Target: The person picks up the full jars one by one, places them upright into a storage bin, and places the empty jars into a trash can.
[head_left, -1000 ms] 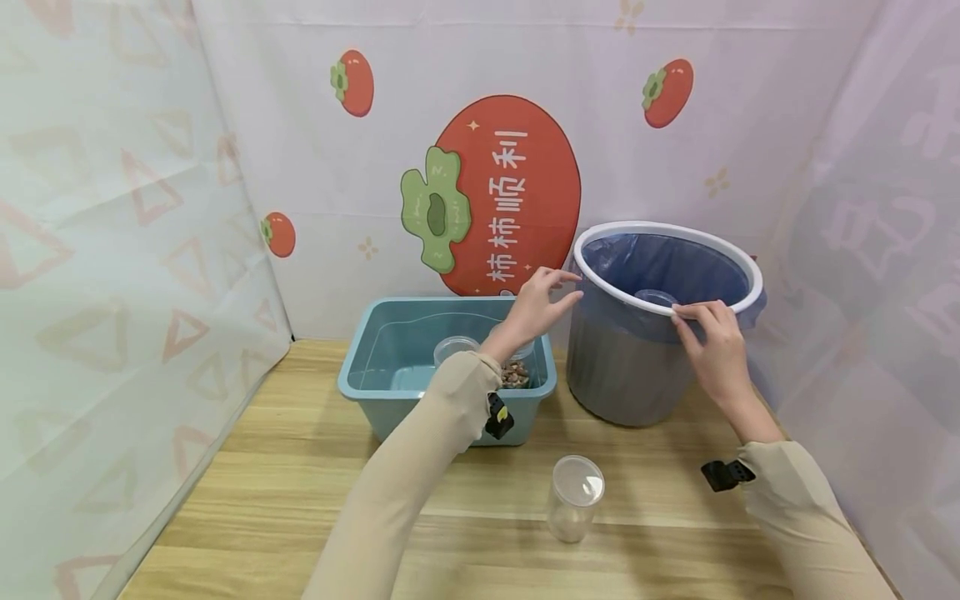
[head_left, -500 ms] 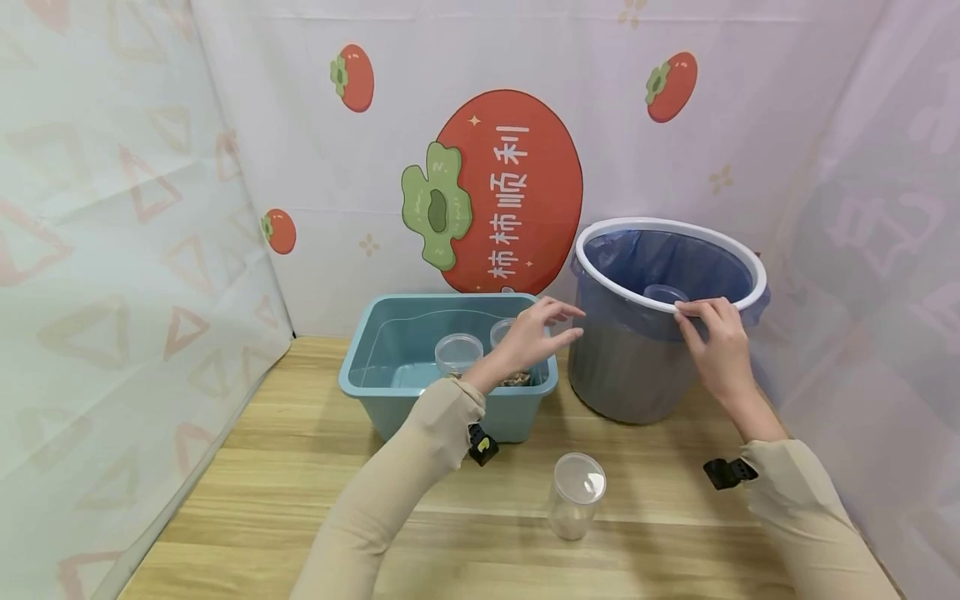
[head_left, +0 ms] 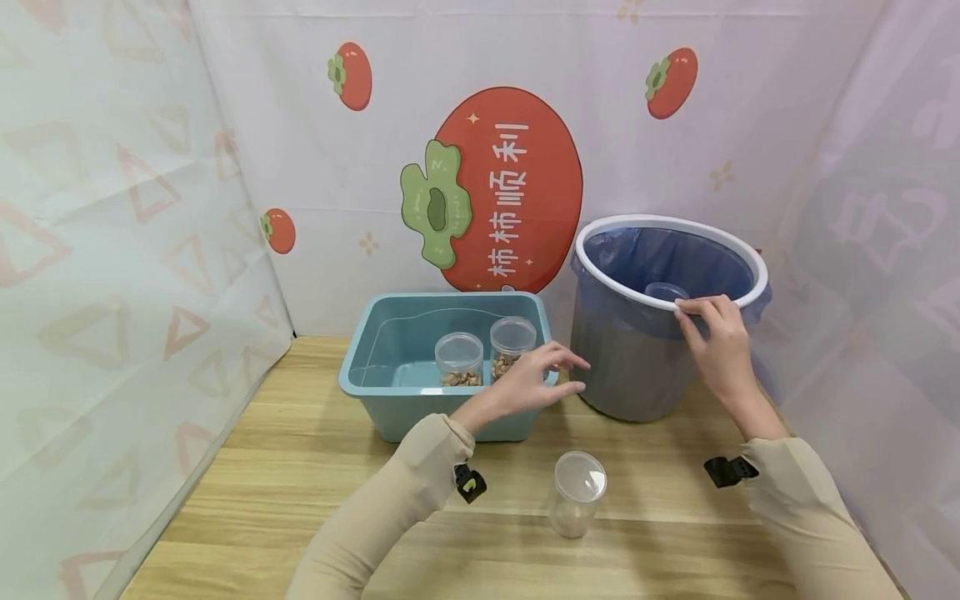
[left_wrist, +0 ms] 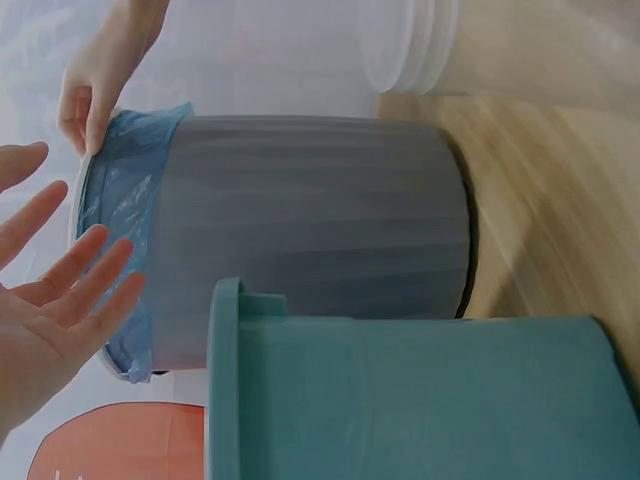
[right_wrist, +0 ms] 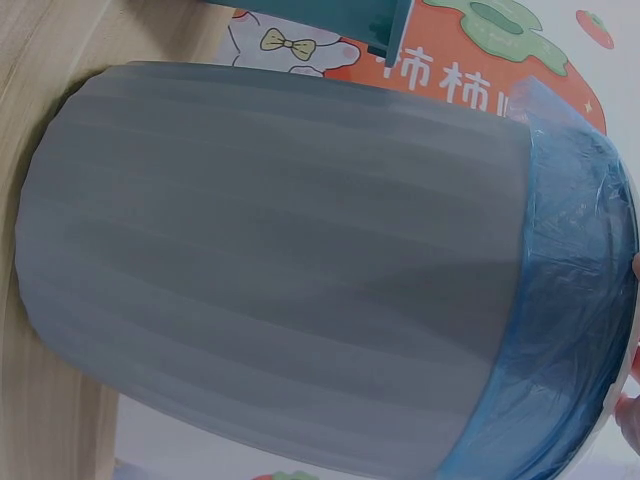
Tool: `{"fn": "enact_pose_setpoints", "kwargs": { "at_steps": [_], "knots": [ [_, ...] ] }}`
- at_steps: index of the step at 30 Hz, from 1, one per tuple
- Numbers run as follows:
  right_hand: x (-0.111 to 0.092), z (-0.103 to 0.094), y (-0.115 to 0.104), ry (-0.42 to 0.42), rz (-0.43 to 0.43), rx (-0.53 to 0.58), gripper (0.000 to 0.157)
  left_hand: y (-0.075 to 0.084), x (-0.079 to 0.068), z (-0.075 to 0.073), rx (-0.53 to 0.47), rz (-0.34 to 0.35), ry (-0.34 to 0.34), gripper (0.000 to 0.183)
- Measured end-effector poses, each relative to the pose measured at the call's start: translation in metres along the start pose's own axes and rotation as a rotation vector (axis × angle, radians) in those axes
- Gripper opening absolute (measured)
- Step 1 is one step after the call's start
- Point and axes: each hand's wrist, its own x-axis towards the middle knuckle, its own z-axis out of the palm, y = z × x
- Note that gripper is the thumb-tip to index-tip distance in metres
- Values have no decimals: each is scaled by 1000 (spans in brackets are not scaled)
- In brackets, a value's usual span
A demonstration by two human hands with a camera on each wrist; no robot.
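A grey trash can (head_left: 626,375) stands at the back right, with a blue plastic liner (head_left: 675,254) folded out under its white rim (head_left: 637,297). My right hand (head_left: 718,337) pinches the front of that rim between thumb and fingers. Inside the can, the round top of a clear container (head_left: 666,292) shows. My left hand (head_left: 531,382) holds nothing; its fingers are spread and relaxed before the right end of a teal basin (head_left: 420,412). Two clear jars stand in the basin: a left jar (head_left: 459,354) and a right jar (head_left: 513,335), both with brown nut-like pieces low inside.
A clear lidded jar (head_left: 576,500) stands upright on the wooden table (head_left: 285,467) in front of the can and basin. A printed cloth backdrop (head_left: 315,175) rises close behind them, and a cloth side wall (head_left: 862,333) borders the can's right.
My left hand has come down from beside the can's rim to the basin's right front, uncovering the two jars. The right hand stays at the rim.
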Motion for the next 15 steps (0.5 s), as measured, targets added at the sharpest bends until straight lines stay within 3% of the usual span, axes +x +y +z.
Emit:
{"fn": "enact_pose_setpoints", "kwargs": {
  "at_steps": [7, 15],
  "knots": [
    [1, 0, -3, 19, 5, 11, 20, -2, -18, 12, 8, 20, -85, 29],
    [0, 1, -1, 15, 6, 9, 20, -4, -34, 26, 5, 59, -122, 29]
  ]
}}
